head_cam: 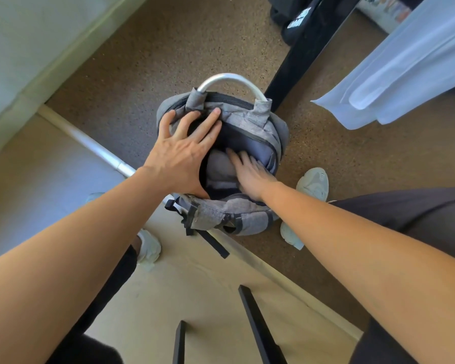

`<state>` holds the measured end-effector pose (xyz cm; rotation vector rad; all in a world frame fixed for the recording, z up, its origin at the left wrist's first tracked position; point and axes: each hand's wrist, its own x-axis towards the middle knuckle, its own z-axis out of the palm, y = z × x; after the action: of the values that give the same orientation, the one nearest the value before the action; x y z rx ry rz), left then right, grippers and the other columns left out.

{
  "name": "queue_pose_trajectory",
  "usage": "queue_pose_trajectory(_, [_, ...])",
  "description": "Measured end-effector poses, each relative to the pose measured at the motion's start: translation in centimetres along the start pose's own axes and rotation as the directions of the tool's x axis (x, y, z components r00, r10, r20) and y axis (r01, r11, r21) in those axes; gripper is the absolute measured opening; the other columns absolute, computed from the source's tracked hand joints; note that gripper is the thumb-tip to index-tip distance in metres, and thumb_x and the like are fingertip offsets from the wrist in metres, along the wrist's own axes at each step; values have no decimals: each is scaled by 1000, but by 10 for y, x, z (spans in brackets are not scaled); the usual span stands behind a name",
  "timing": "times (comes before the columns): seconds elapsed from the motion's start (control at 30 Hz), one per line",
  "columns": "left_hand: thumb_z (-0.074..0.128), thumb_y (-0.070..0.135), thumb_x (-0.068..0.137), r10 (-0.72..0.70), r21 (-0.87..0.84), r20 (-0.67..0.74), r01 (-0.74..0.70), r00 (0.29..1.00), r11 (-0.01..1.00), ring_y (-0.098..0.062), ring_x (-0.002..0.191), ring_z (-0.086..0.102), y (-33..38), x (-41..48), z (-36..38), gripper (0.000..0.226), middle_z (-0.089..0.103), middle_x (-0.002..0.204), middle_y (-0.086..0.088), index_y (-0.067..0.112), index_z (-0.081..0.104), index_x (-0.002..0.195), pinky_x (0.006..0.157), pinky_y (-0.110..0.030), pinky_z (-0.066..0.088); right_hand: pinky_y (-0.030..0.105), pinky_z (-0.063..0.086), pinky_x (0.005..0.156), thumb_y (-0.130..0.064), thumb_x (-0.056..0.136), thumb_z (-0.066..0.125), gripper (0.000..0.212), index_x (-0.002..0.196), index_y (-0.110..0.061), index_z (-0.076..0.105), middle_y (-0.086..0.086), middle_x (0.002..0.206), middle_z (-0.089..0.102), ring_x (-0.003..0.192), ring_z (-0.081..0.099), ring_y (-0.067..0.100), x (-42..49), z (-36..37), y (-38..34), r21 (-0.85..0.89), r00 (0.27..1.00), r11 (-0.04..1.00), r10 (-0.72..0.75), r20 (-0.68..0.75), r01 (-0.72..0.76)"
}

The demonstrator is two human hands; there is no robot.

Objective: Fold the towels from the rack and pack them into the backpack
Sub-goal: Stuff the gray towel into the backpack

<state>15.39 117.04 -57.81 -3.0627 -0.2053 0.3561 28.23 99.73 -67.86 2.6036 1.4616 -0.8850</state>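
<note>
- A grey backpack [250,119] stands on the brown speckled floor [147,61], between the person's 2 light shoes, with its main zipper open and the opening turned up toward the camera.
- The left hand [179,156] comes in from the lower left with the forearm stretched out straight. Its fingers are spread wide and lie flat over the left rim of the opening; the fingertips [216,111] touch the grey fabric just under the handle, and the thumb presses at the lower edge of the opening. It is a wide, flat hold that keeps the mouth of the bag apart, not a closed grip.
- The right hand [250,174] reaches from the lower right, also with a straight forearm. The palm faces down and the fingers are extended, close together, inside the opening. They press on a grey towel [220,168] which already lies inside the backpack. The hand is open and flat; it closes around nothing.
- A curved metal handle [231,82] stands up at the far side of the backpack.
- A black strap [213,243] hangs from the near side of the bag over a beige surface [200,292].
- At the upper right, a pale blue cloth [405,80] hangs down, well apart from the bag. I cannot tell what holds it.
- A black post [297,61] rises just behind the backpack.
</note>
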Motion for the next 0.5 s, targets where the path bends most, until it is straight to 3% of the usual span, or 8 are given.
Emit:
queue_pose_trajectory(0.1, [58,100,48,-7,-15,-3,7,1000,1000,-35,153,18,1,-2,1,151,1,174,-1,17,11,164,122,-62,12,61,27,116,0,85,60,88,152,-38,18,9,158,11,141,25,44,-11,2,0,-73,992,989,-128,5,128])
queue_pose_trajectory(0.17, [61,99,46,-4,-22,6,4,1000,1000,-35,153,18,0,-2,-1,152,0,174,0,18,9,165,122,-62,11,58,26,115,-24,97,54,73,152,-46,13,10,160,11,142,25,47,-8,-2,1,-116,987,984,-122,106,134])
queue_pose_trajectory(0.23, [63,98,45,1,-20,8,-1,1000,1000,-35,153,18,-1,-1,-2,154,0,175,0,18,9,165,122,-62,11,55,29,112,-33,102,48,65,156,-40,14,16,158,18,138,32,48,-4,-4,5,-131,984,984,-103,146,123])
queue_pose_trajectory(0.33, [61,97,47,3,-18,-5,-3,1000,1000,-35,152,20,-1,-1,-1,151,3,174,0,17,9,165,121,-62,12,56,39,107,-19,102,50,55,153,-29,29,14,154,24,130,41,46,-1,-7,8,-210,985,970,-88,150,119])
queue_pose_trajectory(0.5, [57,97,51,3,-50,0,-3,1000,999,-35,153,20,-2,-2,0,145,4,174,-1,19,11,165,122,-62,12,51,48,100,-22,103,52,55,153,-23,27,14,148,38,128,51,42,13,-15,5,-250,971,967,12,237,49])
